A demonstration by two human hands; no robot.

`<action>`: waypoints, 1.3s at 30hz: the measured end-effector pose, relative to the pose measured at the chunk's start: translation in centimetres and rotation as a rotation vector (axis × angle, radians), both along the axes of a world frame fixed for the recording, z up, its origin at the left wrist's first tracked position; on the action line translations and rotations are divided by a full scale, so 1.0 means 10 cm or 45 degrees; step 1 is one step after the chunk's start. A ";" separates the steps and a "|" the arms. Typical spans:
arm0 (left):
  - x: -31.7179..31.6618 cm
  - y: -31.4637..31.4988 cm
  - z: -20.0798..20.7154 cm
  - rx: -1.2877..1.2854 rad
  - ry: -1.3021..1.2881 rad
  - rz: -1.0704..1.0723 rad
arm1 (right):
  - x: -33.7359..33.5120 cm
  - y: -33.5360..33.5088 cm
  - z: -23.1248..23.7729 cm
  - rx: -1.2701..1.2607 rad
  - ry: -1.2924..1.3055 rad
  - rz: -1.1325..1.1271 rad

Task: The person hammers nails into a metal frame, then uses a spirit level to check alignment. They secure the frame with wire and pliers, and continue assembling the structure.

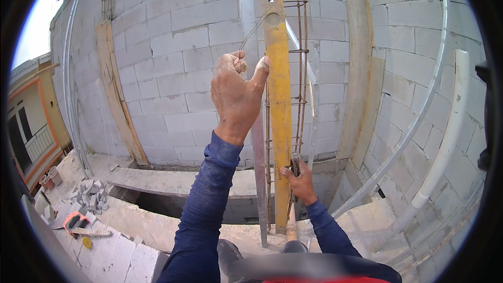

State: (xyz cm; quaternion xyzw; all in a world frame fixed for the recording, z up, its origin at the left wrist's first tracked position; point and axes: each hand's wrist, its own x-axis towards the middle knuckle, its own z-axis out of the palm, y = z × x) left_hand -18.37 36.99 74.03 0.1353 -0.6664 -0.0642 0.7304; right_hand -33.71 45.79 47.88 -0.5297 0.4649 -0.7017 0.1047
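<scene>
A long worn yellow bar (277,94), with a hole near its top, stands upright before me. My left hand (238,94) is raised beside its upper half. The fingers there curl around a thin wire (252,31) that loops up to the bar's top, while the thumb points up close to the bar's edge. Lower down, my right hand (301,182) is closed at the bar's right edge, its thumb against the yellow face. A short dark metal piece (295,161), its kind unclear, sticks up from that grip. Rusty rebar (301,81) stands behind the bar.
A pale straight metal profile (250,73) stands left of the bar. Behind is a grey block wall (178,73) with wooden planks (118,91). Below lies a trench with a concrete ledge (178,181). An orange-handled saw (76,222), a yellow roll (87,242) and rubble (89,196) lie left.
</scene>
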 end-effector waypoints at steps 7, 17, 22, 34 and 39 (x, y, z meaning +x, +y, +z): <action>0.44 -0.83 -0.42 0.445 -0.366 -0.418 | -0.10 -0.41 -0.05 0.030 0.017 0.044; 0.33 -1.07 -0.68 0.438 -0.403 -0.715 | -0.19 -0.58 -0.15 0.013 0.066 0.106; 0.25 -1.07 -0.74 0.455 -0.316 -0.831 | -0.21 -0.58 -0.16 0.006 0.143 0.028; 0.12 -0.90 -0.83 -0.017 -0.243 -0.356 | -0.14 -0.55 -0.08 0.061 0.149 0.053; 0.03 -0.72 -0.82 -0.018 -0.236 -0.285 | -0.14 -0.52 -0.04 0.144 0.225 0.036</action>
